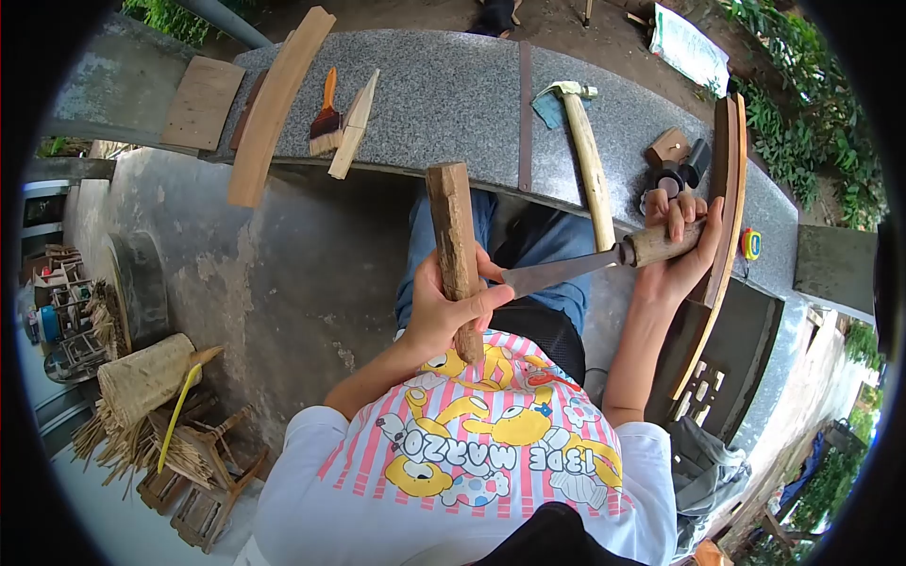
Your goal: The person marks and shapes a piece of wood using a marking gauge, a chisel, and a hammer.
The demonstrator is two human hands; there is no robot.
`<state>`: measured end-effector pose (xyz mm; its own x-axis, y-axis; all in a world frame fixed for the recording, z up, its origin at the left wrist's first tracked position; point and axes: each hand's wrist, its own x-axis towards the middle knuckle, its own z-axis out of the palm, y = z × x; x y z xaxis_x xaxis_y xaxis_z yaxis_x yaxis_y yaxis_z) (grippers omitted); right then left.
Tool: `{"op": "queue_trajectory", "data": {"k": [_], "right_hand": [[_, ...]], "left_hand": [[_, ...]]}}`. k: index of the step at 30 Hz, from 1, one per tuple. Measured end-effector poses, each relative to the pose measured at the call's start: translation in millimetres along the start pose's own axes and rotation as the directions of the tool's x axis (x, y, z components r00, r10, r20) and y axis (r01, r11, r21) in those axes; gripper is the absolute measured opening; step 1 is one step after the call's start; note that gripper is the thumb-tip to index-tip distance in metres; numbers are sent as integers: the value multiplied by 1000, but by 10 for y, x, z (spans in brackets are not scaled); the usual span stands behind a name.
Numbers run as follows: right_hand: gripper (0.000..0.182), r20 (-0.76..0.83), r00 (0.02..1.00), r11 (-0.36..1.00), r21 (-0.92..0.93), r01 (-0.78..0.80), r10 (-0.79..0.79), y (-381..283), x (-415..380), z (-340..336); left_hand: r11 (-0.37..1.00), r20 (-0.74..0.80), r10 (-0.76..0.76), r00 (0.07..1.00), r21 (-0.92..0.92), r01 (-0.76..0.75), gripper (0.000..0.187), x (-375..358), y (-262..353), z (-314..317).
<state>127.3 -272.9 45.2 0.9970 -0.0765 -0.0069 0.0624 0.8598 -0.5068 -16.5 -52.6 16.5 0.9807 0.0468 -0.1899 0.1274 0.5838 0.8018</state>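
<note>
A rough, bark-brown piece of wood (451, 236) stands nearly upright in front of my chest, with my left hand (444, 304) wrapped round its lower part. My right hand (681, 236) grips the thick round wooden handle (661, 243) of a knife (566, 271). Its blade runs left toward the wood, and the tip lies right at my left thumb and fingers. Just beyond the blade, a hammer (589, 160) with a pale wooden handle rests on the stone bench (429, 104), its handle end overhanging the edge toward the knife.
A paintbrush (327, 118), a pointed wood strip (355, 127) and a long curved board (278, 108) lie at the bench's left. On the right are another curved wooden piece (722, 208), a tape measure (750, 244) and small dark blocks (696, 162). Bundled sticks (142, 387) stand lower left.
</note>
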Motion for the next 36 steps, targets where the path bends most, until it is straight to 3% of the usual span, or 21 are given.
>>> {"op": "queue_trajectory", "data": {"k": [3, 5, 6, 7, 9, 10, 13, 14, 16, 17, 19, 20, 24, 29, 31, 33, 35, 36], "right_hand": [[31, 97, 995, 999, 45, 9, -13, -81, -68, -73], [44, 17, 998, 992, -109, 63, -61, -96, -198, -20], [61, 114, 993, 987, -162, 19, 0, -129, -242, -139], [61, 118, 993, 987, -158, 18, 1, -159, -302, -221], [78, 228, 967, 857, -516, 18, 117, -202, -448, -314], [85, 228, 941, 821, -564, -82, 251, -268, -527, -495], [99, 267, 770, 726, -599, -338, 580, -383, -714, -733], [99, 271, 764, 724, -599, -342, 586, -390, -753, -732], [92, 186, 640, 617, -553, -559, 746, -390, -797, -722], [92, 187, 639, 617, -554, -559, 746, -363, -775, -728], [75, 160, 334, 323, -790, -522, 929, -299, -710, -746], [59, 104, 323, 274, -795, -541, 941, -244, -720, -670], [49, 129, 292, 281, -772, -570, 948, -85, -669, -478], [61, 227, 354, 383, -793, -474, 907, -52, -728, -471], [59, 99, 357, 294, -784, -546, 929, -119, -714, -418], [52, 67, 375, 267, -817, -512, 925, -178, -699, -429], [46, 34, 395, 237, -845, -479, 918, -199, -714, -440], [50, 26, 453, 254, -856, -450, 891, -188, -721, -457]], "left_hand": [[997, -65, -65, 996, -57, 61, 43, 19, 35, 96], [1000, -170, 9, 985, 6, -9, 39, 55, 14, 138], [1000, -168, 11, 986, 8, -10, 39, 80, -2, 134], [995, -219, 94, 971, 57, -83, 38, 119, -29, 107], [980, -273, 190, 943, 114, -165, 36, 194, -53, 18], [963, -272, 245, 931, 178, -202, 35, 225, -48, -50], [941, -272, 295, 916, 250, -229, 33, 302, 10, -193], [941, -262, 285, 922, 261, -217, 33, 324, 14, -226], [933, -216, 284, 934, 289, -216, 32, 346, 38, -266], [932, -216, 285, 934, 288, -218, 32, 352, 50, -262], [871, -115, 334, 935, 418, -260, 31, 357, 76, -222], [871, -113, 335, 935, 416, -262, 31, 357, 92, -180], [841, -145, 437, 888, 417, -345, 30, 383, 184, -100], [792, -133, 516, 846, 450, -412, 31, 376, 252, -198], [800, -111, 510, 853, 425, -424, 32, 391, 242, -185], [812, -53, 499, 865, 377, -446, 35, 434, 241, -171], [847, -41, 421, 906, 374, -377, 34, 499, 185, -210], [888, -71, 346, 935, 345, -303, 33, 573, 136, -255]]}}
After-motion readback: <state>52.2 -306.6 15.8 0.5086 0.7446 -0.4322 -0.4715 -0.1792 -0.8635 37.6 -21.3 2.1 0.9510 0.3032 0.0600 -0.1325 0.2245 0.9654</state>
